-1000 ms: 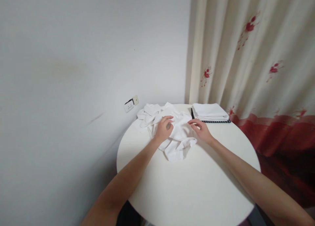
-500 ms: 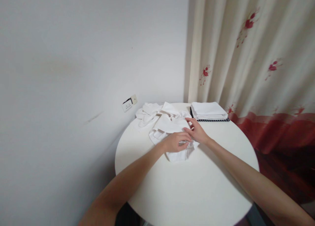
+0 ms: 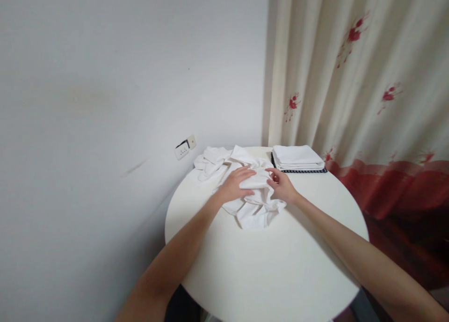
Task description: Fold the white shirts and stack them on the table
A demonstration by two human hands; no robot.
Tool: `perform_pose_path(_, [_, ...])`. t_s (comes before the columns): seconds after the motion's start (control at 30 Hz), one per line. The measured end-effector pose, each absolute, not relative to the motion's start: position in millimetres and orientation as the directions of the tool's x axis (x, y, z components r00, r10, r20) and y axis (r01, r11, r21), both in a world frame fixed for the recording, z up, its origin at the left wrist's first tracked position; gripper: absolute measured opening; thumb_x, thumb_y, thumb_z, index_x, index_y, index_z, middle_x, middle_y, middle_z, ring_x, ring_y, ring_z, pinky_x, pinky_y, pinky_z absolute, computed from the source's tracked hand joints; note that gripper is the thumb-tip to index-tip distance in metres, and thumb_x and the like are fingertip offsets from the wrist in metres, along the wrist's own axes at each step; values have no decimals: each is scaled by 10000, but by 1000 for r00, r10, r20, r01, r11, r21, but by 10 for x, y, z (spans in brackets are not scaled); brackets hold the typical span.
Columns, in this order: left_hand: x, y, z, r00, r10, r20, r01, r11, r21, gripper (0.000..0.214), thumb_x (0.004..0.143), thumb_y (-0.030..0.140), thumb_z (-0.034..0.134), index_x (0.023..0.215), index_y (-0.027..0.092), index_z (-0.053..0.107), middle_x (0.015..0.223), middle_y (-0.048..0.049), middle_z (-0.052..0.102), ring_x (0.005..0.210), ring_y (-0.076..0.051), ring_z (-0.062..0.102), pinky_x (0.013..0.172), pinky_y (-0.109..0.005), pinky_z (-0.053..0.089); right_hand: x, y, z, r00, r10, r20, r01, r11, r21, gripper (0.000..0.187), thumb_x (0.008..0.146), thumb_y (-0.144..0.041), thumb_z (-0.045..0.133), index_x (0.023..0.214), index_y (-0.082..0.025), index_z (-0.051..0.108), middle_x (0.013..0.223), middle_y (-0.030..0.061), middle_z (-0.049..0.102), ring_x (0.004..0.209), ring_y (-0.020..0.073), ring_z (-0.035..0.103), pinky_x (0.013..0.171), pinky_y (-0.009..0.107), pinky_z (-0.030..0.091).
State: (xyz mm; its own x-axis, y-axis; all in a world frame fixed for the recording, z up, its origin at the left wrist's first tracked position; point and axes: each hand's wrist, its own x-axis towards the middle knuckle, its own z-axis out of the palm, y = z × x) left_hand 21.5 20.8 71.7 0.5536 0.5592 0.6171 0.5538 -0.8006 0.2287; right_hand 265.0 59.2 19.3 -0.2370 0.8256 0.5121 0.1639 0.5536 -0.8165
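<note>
A crumpled white cloth [image 3: 257, 214] lies in loose folds on the round white table [image 3: 270, 270]. My left hand [image 3: 234, 185] rests on the cloth's left side, thumb and fingers spread apart with fabric between them. At the cloth's right edge, my right hand [image 3: 283, 186] has its fingers curled and its thumb against the fabric, gripping a fold. Beyond the left hand, another bunched part of white cloth [image 3: 211, 160] reaches to the far left of the table; I cannot tell whether it is a separate piece.
A neat stack of folded white cloths [image 3: 298, 156] sits on a dark, patterned-edge mat [image 3: 304, 171] at the back right. Left of the table is a pale wall with a socket [image 3: 182, 150]. A flowered curtain [image 3: 322, 78] hangs behind on the right.
My left hand has moved left and away from me, from beside the right hand to the cloth's left side, and its fingers have spread. The right hand has shifted slightly right.
</note>
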Motion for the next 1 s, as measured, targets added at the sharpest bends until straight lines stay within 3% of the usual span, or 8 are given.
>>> perform_pose_path(0.1, [172,265,669,618,549,563,540,-817,203,502,767,335,845,1240,278,687,1295,-67,685,1317,-278,537,1131,-468,395,2642,553,241,-255,812,526,54,554,-830,464,799,-388,660,1215,-188,613,749,-46,467,627,120,447,584,260,419])
perform_pose_path(0.2, [232,252,612,593,539,599,527,-822,218,178,914,284,679,1076,263,750,1130,-47,751,1114,-214,662,1022,-397,490,2636,512,285,-270,803,532,-19,548,-836,462,803,-431,693,1196,-196,629,774,-32,506,656,123,479,602,264,431])
perform_pose_path(0.27, [267,227,603,532,549,645,525,-811,257,177,947,244,592,993,244,764,1010,-41,772,982,-189,700,925,-344,534,2634,488,306,-281,803,525,-52,534,-844,452,820,-456,691,1190,-202,640,797,-15,543,688,136,516,627,277,461])
perform_pose_path(0.4, [220,219,679,182,611,770,559,-709,430,189,874,180,577,932,194,757,904,-38,769,817,-169,701,762,-274,543,2631,448,316,-320,786,529,-23,551,-834,420,866,-459,659,1211,-218,644,1003,59,622,830,172,594,703,311,523])
perform_pose_path(0.5, [55,285,796,-123,609,784,512,-638,575,165,848,199,580,891,177,737,803,-15,737,708,-145,661,653,-231,506,2617,436,281,-332,752,570,85,625,-776,432,879,-427,653,1273,-253,614,1238,103,567,899,174,607,721,313,539])
perform_pose_path(0.73, [-608,527,957,-562,398,725,488,-548,679,67,800,222,608,803,172,654,728,19,639,696,-132,603,666,-216,469,2599,524,112,-361,720,593,199,681,-705,414,875,-410,667,1264,-276,622,1323,117,493,842,167,607,720,361,575])
perform_pose_path(0.83, [-759,571,926,-611,367,701,509,-497,703,32,795,201,608,794,175,626,751,15,628,736,-138,605,723,-229,483,2585,494,113,-402,707,582,257,697,-669,372,882,-407,664,1224,-261,650,1342,124,502,943,207,625,773,391,574])
perform_pose_path(1.0, [-607,481,950,-515,469,717,533,-480,697,72,858,238,591,865,178,631,775,3,650,743,-147,629,703,-230,494,2521,333,259,-448,670,591,304,736,-604,337,908,-381,638,1223,-261,654,1324,118,550,1123,258,600,877,416,545])
